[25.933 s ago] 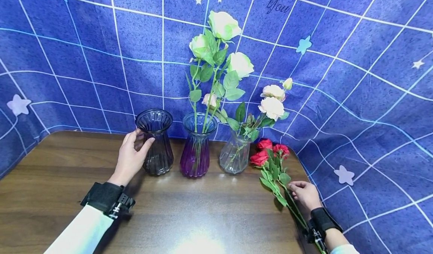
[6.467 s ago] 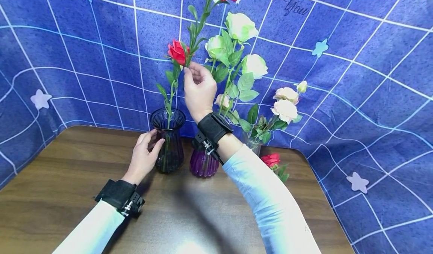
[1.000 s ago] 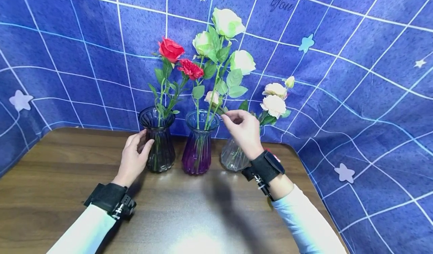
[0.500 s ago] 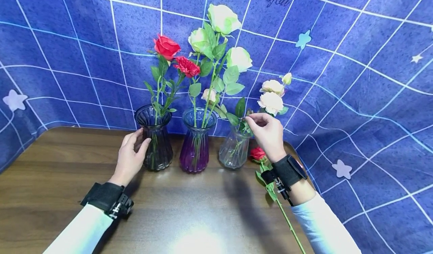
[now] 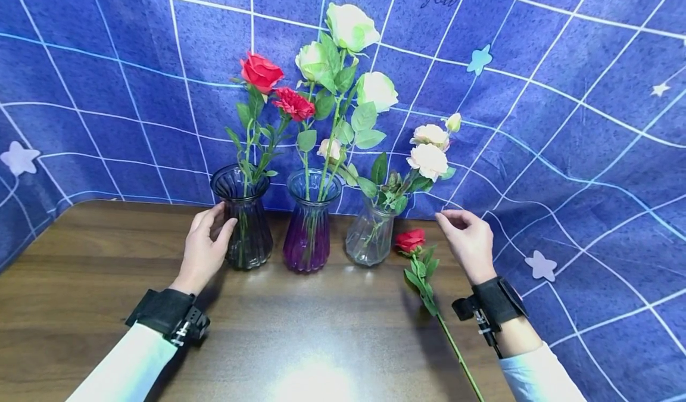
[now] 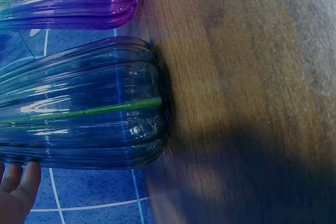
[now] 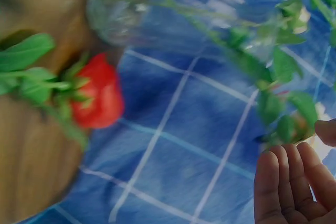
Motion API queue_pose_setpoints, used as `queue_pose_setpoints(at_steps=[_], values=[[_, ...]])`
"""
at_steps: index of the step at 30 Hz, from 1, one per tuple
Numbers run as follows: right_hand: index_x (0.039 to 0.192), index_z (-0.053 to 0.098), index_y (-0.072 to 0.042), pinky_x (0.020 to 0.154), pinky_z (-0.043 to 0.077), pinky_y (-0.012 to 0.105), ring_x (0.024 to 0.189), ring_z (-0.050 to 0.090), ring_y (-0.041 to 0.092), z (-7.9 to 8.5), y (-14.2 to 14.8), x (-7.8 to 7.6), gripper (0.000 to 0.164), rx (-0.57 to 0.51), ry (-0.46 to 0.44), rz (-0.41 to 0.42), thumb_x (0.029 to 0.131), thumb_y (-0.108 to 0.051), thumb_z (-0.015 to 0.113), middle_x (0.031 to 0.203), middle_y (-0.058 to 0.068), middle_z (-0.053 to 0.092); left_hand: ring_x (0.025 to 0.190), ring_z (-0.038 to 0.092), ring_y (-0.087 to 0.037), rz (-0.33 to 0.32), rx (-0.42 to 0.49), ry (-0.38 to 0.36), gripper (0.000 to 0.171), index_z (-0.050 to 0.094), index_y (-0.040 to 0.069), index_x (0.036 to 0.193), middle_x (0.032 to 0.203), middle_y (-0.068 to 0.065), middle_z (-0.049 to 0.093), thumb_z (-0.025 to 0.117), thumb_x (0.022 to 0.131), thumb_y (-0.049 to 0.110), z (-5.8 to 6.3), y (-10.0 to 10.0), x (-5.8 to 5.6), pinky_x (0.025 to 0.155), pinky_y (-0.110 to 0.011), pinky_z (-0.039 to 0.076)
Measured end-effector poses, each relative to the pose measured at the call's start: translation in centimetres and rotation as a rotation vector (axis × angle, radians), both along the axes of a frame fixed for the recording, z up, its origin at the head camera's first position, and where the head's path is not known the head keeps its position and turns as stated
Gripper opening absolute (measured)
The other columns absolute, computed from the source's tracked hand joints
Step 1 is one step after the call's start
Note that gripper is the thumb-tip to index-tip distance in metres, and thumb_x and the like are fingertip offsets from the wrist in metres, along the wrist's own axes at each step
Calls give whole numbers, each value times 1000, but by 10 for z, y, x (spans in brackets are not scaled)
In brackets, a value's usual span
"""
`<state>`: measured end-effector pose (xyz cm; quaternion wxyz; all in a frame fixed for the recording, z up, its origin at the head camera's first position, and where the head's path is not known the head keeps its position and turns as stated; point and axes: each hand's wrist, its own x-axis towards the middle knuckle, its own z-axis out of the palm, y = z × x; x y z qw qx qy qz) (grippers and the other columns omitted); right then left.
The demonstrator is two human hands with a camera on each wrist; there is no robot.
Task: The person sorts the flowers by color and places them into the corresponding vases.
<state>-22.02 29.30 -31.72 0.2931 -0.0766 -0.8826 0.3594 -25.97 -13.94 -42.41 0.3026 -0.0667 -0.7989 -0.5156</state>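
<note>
My left hand [image 5: 206, 244] holds the side of a dark grey ribbed glass vase [image 5: 249, 235], thumb in front; its fingertips [image 6: 32, 174] lie along the glass in the left wrist view. In that vase stand a red rose [image 5: 261, 72] and a red carnation [image 5: 293, 104], the rose's stem reaching near the bottom. My right hand [image 5: 471, 241] hovers at the table's right side, fingers extended and nothing in them. Left of it, a single red rose [image 5: 411, 241] lies on the table, its long green stem pointing toward the front right.
A purple-blue vase [image 5: 306, 241] with white-green roses [image 5: 351, 28] stands in the middle. Right of it is a clear vase [image 5: 370, 241] with pale pink flowers [image 5: 429, 161]. A blue grid-patterned cloth [image 5: 589, 211] hangs behind the wooden table [image 5: 268, 342].
A red rose and carnation have gone from the table into the dark vase. Within the last second, my right hand has moved right, past the clear vase. My left hand stays at the dark vase.
</note>
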Motion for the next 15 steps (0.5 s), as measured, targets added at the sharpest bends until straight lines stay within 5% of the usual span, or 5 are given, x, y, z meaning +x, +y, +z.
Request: queue_pose_setpoints(at_steps=[15], values=[[90, 74, -5, 56, 41, 19, 60, 51, 0, -71, 42, 24, 23, 58, -225, -52, 83, -27, 69, 80, 10, 72, 110, 57, -36, -1, -12, -13, 44, 48, -4, 132, 121, -23, 49, 58, 92, 12, 1, -1, 1, 84, 5, 38]])
